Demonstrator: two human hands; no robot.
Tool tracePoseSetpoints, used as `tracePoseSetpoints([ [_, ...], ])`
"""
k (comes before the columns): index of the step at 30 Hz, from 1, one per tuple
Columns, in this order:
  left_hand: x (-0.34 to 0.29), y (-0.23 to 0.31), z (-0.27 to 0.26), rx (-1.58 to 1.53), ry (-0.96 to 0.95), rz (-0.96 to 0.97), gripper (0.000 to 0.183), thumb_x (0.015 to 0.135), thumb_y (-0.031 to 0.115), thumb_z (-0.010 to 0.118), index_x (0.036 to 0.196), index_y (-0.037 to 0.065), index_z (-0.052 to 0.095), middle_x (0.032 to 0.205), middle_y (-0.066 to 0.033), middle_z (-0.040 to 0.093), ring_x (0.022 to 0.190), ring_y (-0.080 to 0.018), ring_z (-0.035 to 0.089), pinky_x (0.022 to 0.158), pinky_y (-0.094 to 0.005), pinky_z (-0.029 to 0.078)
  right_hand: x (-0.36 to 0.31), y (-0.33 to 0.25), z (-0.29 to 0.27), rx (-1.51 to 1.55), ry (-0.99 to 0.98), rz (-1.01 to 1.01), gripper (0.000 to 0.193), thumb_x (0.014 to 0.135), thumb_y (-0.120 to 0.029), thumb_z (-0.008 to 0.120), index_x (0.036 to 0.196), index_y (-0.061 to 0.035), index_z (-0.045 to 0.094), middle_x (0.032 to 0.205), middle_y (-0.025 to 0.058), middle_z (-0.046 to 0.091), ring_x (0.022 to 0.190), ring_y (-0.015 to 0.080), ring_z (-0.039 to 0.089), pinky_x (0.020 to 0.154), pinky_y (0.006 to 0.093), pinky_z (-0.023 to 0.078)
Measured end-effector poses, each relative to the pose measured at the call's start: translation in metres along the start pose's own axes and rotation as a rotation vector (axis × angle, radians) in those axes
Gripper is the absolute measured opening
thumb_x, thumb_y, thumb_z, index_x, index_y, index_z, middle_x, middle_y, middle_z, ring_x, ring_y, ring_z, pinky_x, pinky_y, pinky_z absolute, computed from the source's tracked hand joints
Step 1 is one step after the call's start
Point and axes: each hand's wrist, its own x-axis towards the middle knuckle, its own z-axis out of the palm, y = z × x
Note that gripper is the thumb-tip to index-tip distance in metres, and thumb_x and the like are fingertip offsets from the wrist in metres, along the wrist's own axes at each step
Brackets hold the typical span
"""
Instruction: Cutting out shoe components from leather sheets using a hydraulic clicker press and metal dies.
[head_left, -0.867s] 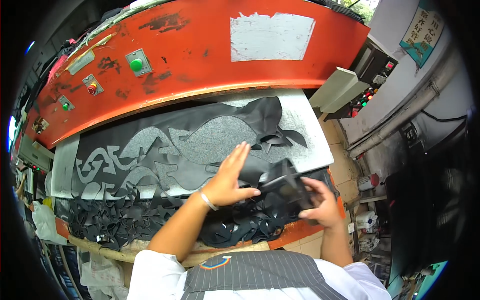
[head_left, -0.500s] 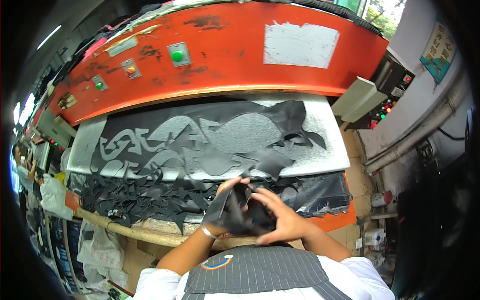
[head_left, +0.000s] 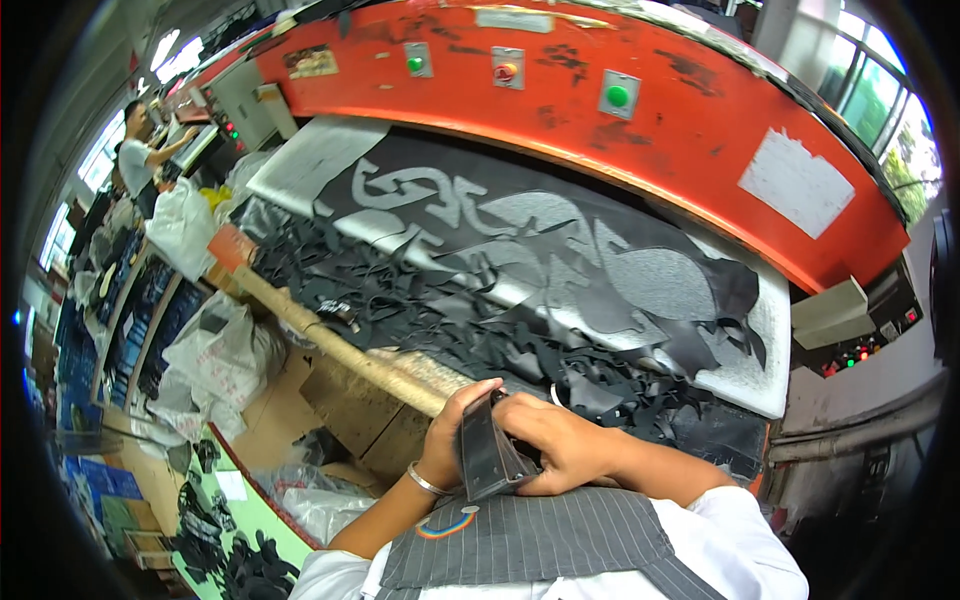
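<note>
Close to my chest, my left hand (head_left: 447, 440) grips what looks like a dark steel cutting die (head_left: 486, 460), with a flat, band-like wall and a hollow middle. Curled at its opening and right side, my right hand (head_left: 562, 440) grips it too; any material between those fingers is hidden. Beyond my hands a black leather-like sheet (head_left: 440, 145) lies on the white cutting pad (head_left: 765, 375). Shaped holes in the sheet let the pale pad show through. Black offcuts (head_left: 400, 295) are heaped along the pad's near edge.
The orange press beam (head_left: 690, 120), with buttons, spans the far side. A pale pole (head_left: 345, 345) runs along the near edge at left. White plastic bags (head_left: 215, 355) and a green table (head_left: 285, 525) with black pieces stand left. Another person (head_left: 138, 155) works far left.
The view has turned left, bringing the green table into sight. My right hand has closed from spread fingers onto the die, and the die has become less blurred.
</note>
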Motion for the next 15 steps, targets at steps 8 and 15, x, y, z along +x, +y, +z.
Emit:
tracePoseSetpoints([
  [8,-0.107,-0.020,-0.087,0.209,0.305,-0.277,0.045,0.080,0.010,0.070,0.123,0.005,0.058,0.096,-0.0099,0.071,0.084,-0.0220,0.071,0.073,-0.0312,0.055,0.095,-0.003,0.079,0.098,-0.193,-0.085,0.060,0.062,-0.019,0.077,0.115,-0.0006,0.056,0.112,0.0174,0.053,0.104,0.0377,0.055,0.091,0.0429,0.046],
  [15,-0.207,-0.048,-0.173,-0.030,0.704,-0.865,0.025,0.078,0.000,0.061,0.103,-0.004,0.060,0.071,-0.0154,0.068,0.061,-0.0248,0.069,0.054,-0.0343,0.057,0.159,0.021,0.092,-0.462,-0.107,0.250,0.064,0.066,-0.030,0.078,0.121,-0.0072,0.057,0.111,0.0187,0.054,0.105,0.0376,0.054,0.085,0.0445,0.048],
])
